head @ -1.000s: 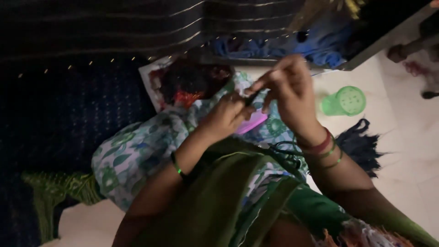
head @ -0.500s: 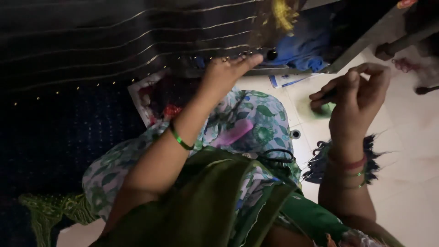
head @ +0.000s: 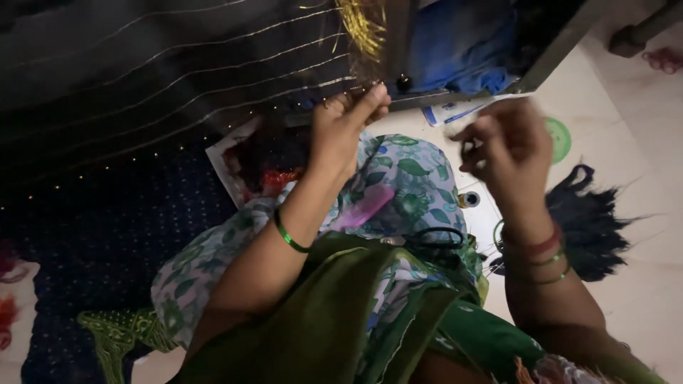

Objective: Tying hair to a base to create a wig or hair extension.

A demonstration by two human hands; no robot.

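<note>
The soft, limp dark cloth (head: 178,78) was pinched at its 3 o'clock edge by the left hand (head: 341,124); the blurred right hand (head: 505,146) was loosely curled, its hold untellable.

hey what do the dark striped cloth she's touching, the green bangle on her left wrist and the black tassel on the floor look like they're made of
The dark striped cloth looks like thin woven fabric: it drapes softly, with shiny, metallic-looking thread lines. The left hand touches its edge. The green bangle looks glossy and rigid, glass or plastic; the picture cannot settle which. The black tassel seems a bundle of loose yarn or thread, matte, with frayed strands.
</note>
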